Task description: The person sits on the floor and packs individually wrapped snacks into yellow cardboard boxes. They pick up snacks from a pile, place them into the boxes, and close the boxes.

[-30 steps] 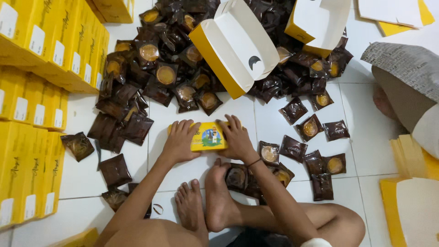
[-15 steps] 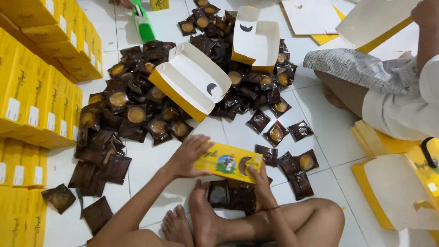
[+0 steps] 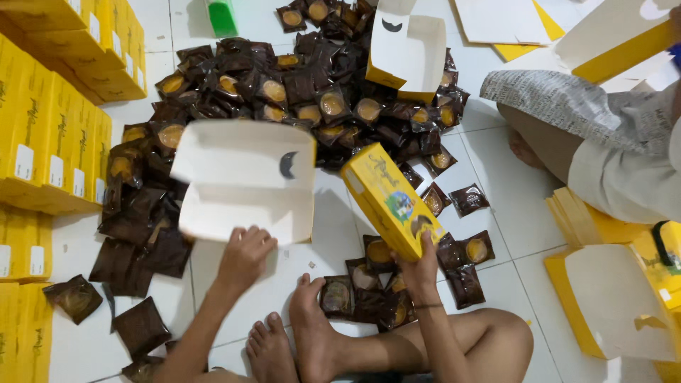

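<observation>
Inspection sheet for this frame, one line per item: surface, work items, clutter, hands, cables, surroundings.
Surface: white tiled floor, person seated on it.
Work items: closed yellow box, tilted, in the right hand; open white-lined box, lid up, at the left hand.
Clutter: heap of dark wrapped pastries; loose packets by the feet; green object at top.
Hands: left hand on the open box's edge; right hand grips the yellow box's lower end.
Cables: nothing seen.
Surroundings: stacked yellow boxes on the left; another seated person at right with flat cartons.

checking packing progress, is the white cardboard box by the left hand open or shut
Open: the white cardboard box lies with its lid spread flat, white inside showing, left hand at its edge.
</observation>
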